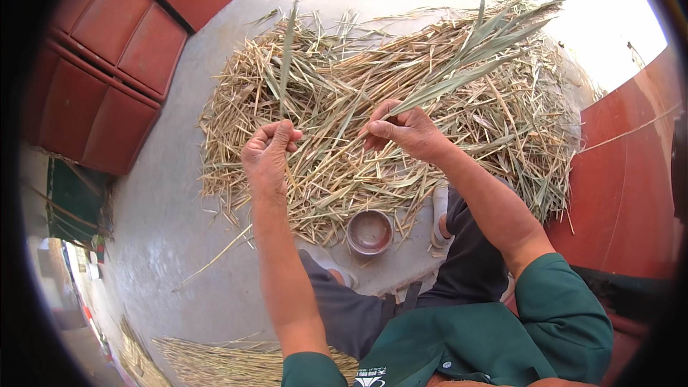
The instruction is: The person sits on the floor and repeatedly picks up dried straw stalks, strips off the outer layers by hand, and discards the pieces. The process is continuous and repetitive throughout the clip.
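Pinched between the thumb and fingers of my left hand (271, 150) is a long, narrow green leaf (287, 59) that points up and away. My right hand (403, 131) grips a reed stalk (328, 164), whose green leaves (478, 51) fan out to the upper right. The stalk's thin lower end slants down to the left and passes behind my left forearm. Both hands are apart from each other, above a wide heap of cut reed stalks and leaves (333, 188) on the floor.
A round bowl (370, 232) stands on the concrete floor (177, 258) between my feet. Red padded furniture (129, 43) stands on the left. On the right is a red panel (629, 172) crossed by a cord. Another bundle of stalks (226, 363) lies at the lower left.
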### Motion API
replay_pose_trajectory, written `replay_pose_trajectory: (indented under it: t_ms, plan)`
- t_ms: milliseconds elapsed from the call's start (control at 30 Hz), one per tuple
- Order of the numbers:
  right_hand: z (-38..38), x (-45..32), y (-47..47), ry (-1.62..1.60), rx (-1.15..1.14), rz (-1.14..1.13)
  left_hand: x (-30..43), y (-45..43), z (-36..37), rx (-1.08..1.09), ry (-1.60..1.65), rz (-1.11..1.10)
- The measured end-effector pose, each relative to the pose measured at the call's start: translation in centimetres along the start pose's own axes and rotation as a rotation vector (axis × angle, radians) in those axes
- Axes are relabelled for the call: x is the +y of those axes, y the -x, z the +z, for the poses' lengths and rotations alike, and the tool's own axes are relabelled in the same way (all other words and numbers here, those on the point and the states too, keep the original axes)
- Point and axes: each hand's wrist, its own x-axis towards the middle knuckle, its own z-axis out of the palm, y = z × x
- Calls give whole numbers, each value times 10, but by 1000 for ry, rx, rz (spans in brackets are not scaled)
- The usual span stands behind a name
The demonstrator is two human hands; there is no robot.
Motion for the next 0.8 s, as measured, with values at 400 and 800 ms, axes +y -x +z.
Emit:
replay_pose_trajectory:
  t_ms: [400,800]
  plan:
    - [-17,-5,2,9,48,-70,-8,3,11,-171,-979,715]
    - [-28,-8,1,-63,175,-98,-1,7,-4,-395,-453,-69]
